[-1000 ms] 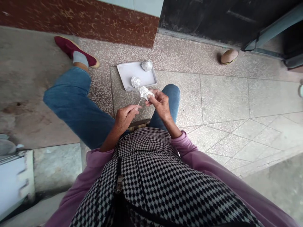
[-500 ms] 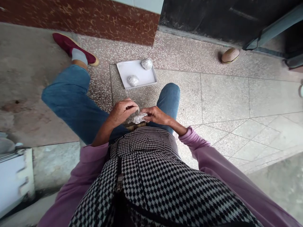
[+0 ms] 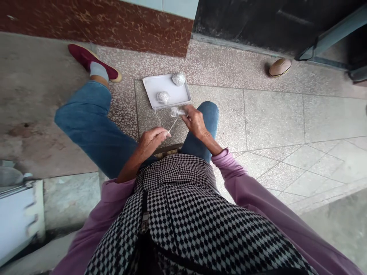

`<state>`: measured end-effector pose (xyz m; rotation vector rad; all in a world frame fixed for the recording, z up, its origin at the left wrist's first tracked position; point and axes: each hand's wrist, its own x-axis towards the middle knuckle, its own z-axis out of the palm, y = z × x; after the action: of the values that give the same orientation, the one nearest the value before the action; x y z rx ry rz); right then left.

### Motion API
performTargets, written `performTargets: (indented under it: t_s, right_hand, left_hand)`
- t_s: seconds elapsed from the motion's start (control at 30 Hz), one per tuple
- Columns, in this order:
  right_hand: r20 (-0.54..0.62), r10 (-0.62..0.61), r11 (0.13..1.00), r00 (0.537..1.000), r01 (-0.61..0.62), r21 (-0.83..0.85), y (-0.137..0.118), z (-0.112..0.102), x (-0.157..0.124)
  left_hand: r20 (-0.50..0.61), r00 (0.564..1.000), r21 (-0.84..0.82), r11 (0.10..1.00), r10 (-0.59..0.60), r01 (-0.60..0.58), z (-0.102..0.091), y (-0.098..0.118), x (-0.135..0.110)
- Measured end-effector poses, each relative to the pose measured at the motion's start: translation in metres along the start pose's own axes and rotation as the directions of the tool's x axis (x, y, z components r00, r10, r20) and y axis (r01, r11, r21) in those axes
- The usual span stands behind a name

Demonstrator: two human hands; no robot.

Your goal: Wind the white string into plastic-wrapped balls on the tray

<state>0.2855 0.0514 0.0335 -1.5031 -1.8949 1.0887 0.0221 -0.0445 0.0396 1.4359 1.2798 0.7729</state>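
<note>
My left hand (image 3: 152, 140) pinches a thin white yarn (image 3: 172, 125) between thumb and fingertips, low in front of my lap. Farther forward and to the right, my right hand (image 3: 195, 120) is closed on a small whitish bundle (image 3: 177, 112), blurred by motion, so its exact shape cannot be made out. The yarn runs from my left fingers up to this bundle. Another stretch of it trails from my left hand toward the tray. Two shiny white yarn balls, a near one (image 3: 163, 97) and a far one (image 3: 179, 79), lie in a shallow white tray (image 3: 151, 84) on the floor.
My legs in blue jeans (image 3: 86, 114) are spread on both sides of the tray. A maroon shoe (image 3: 83, 57) is on my left foot. The tip of another shoe (image 3: 279, 68) stands by the dark doorway. A red-brown tiled wall base (image 3: 114, 28) borders the floor ahead.
My right hand has moved forward, away from my lap, with the bundle, drawing the yarn out between both hands. My left hand has shifted slightly down and right, still pinching the yarn.
</note>
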Motion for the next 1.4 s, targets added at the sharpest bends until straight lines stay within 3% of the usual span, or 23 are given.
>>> performTargets:
  t_s: [0.13, 0.27, 0.37, 0.5, 0.57, 0.7, 0.77, 0.87, 1.0, 1.1, 1.23, 1.4]
  right_hand:
    - [0.261, -0.032, 0.999, 0.965, 0.026, 0.027, 0.000, 0.009, -0.041]
    - [0.447, -0.083, 0.971, 0.891, -0.027, 0.236, -0.020, 0.018, -0.083]
    - [0.400, -0.084, 0.914, 0.913, -0.090, 0.397, -0.028, 0.022, -0.088]
    - [0.218, 0.012, 0.881, 0.976, -0.113, 0.459, -0.025, 0.021, -0.072]
    - [0.116, 0.029, 0.905, 0.993, -0.075, 0.418, -0.021, 0.021, -0.059]
    - [-0.061, -0.031, 0.962, 0.998, 0.047, 0.269, -0.006, 0.024, -0.030]
    - [-0.029, -0.032, 0.985, 0.999, 0.037, 0.166, 0.001, 0.027, -0.022]
    - [0.143, -0.056, 0.997, 0.988, 0.048, 0.059, 0.008, 0.030, -0.027]
    - [0.318, -0.102, 0.994, 0.943, 0.085, 0.067, 0.004, 0.030, -0.050]
    - [0.363, -0.091, 0.986, 0.927, 0.033, 0.161, -0.004, 0.026, -0.058]
    - [0.389, 0.024, 0.941, 0.921, -0.153, 0.303, -0.016, 0.020, -0.059]
    - [0.407, 0.072, 0.799, 0.910, -0.297, 0.522, -0.026, 0.025, -0.056]
  left_hand:
    - [-0.059, 0.998, 0.049, 0.999, 0.006, -0.003, -0.022, 0.005, 0.011]
    - [0.088, 0.996, -0.040, 0.999, -0.030, 0.034, -0.018, 0.000, 0.021]
    - [0.203, 0.974, -0.202, 0.969, -0.103, 0.144, -0.005, -0.012, 0.020]
    - [0.103, 0.984, -0.392, 0.903, -0.149, 0.177, 0.006, -0.025, 0.014]
    - [0.064, 0.986, -0.351, 0.921, -0.154, 0.167, 0.009, -0.023, 0.010]
    - [0.074, 0.992, -0.107, 0.988, -0.099, 0.107, 0.012, -0.006, 0.001]
    - [0.073, 0.996, -0.018, 0.999, -0.041, 0.042, 0.010, 0.002, 0.000]
    - [0.007, 0.999, 0.100, 0.994, 0.036, -0.036, 0.000, 0.005, 0.006]
    - [-0.028, 0.998, 0.125, 0.990, 0.063, -0.059, -0.014, -0.001, 0.017]
    - [-0.010, 1.000, 0.035, 0.999, 0.019, -0.018, -0.016, -0.009, 0.021]
    - [0.046, 0.991, -0.166, 0.978, -0.123, 0.129, -0.010, -0.019, 0.019]
    - [0.087, 0.957, -0.518, 0.808, -0.278, 0.281, 0.004, -0.021, 0.016]
